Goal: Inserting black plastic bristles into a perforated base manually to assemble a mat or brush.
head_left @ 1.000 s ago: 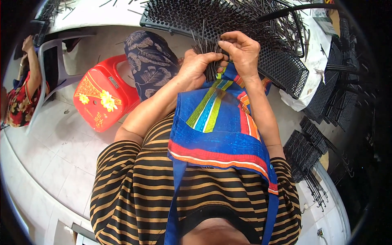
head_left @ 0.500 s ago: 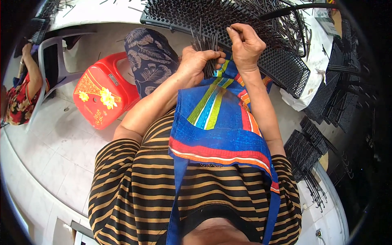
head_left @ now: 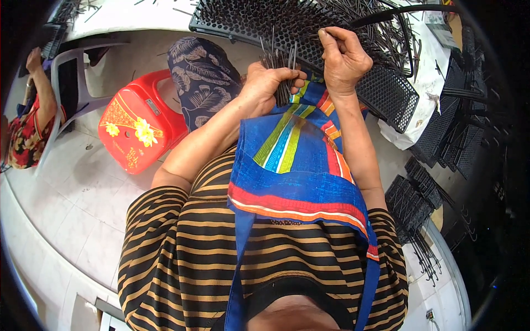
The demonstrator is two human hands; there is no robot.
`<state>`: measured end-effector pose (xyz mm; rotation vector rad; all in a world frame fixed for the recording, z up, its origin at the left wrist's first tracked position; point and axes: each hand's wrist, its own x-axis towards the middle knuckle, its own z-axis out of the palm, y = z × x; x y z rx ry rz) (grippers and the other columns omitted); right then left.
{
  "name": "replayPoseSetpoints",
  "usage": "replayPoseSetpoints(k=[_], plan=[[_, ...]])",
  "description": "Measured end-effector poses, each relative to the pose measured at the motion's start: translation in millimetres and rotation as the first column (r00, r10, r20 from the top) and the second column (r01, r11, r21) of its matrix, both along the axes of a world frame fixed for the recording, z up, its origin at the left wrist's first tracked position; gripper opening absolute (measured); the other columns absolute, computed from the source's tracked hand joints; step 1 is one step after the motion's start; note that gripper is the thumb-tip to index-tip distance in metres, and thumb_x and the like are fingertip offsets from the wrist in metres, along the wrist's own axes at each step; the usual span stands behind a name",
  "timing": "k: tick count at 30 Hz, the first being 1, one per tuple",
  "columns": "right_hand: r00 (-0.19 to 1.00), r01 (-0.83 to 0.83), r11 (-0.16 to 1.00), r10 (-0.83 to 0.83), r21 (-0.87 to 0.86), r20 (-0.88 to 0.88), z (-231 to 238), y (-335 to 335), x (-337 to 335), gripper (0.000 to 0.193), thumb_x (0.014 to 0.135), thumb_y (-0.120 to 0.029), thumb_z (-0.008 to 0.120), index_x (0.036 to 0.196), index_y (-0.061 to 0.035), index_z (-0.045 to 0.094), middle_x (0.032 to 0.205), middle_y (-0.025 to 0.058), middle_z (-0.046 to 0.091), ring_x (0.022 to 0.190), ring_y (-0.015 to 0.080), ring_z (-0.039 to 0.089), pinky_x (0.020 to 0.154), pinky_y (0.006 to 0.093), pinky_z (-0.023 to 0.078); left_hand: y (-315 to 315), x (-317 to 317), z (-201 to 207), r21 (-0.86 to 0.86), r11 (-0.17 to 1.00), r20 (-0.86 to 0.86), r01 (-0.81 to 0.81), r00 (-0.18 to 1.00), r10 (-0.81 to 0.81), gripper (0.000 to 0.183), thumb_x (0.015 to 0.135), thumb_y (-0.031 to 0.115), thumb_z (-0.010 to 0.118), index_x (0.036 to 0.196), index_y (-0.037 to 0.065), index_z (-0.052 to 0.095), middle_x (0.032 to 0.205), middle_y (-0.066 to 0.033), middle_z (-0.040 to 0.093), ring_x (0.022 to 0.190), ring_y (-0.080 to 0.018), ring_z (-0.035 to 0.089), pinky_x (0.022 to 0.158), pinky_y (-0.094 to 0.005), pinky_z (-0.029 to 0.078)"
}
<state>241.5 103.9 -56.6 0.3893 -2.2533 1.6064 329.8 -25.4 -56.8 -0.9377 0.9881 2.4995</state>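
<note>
My left hand [head_left: 268,85] is closed around a bundle of thin dark metal pins [head_left: 280,62], held upright over my lap. My right hand [head_left: 343,58] is raised a little further out, pinching a single pin between thumb and fingers at the near edge of a black perforated tray [head_left: 386,91]. The tray is studded with many upright pins and lies tilted across my knees. A blue striped apron [head_left: 295,165] covers my lap beneath both hands.
A red plastic stool [head_left: 138,129] stands on the white tiled floor at my left. Another person sits on a grey chair [head_left: 69,83] at the far left. Stacks of black perforated trays [head_left: 419,198] and loose pins lie at the right.
My right hand has lifted away from the bundle in my left hand and moved up to the tray's edge with one pin. My left hand stays closed on the bundle.
</note>
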Motion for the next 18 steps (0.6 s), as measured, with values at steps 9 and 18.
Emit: replayPoseSetpoints(k=[9,18], plan=[[0.957,-0.034,0.892,0.158,0.45,-0.242,0,3,8,0.014,0.072,-0.006,0.073,0.086,-0.0055,0.07,0.084,0.009,0.067,0.074,0.0272,0.067,0.063,0.0327,0.054,1,3,-4,0.005,1.0,-0.048,0.024,0.999,-0.024,0.011,0.08,-0.004,0.064,0.091,-0.008,0.061,0.081,-0.0183,0.068,0.066,-0.0222,0.067,0.053,-0.0287,0.053],[0.919,-0.017,0.934,0.156,-0.358,0.363,10,13,20,0.011,0.079,0.004,0.068,0.088,0.0013,0.062,0.071,0.0012,0.062,0.052,0.003,0.051,0.045,0.0177,0.039,9,3,0,-0.067,0.997,-0.007,-0.023,1.0,0.023,0.013,0.08,-0.004,0.062,0.093,-0.004,0.063,0.083,-0.0139,0.069,0.067,-0.0199,0.067,0.055,-0.0279,0.054]])
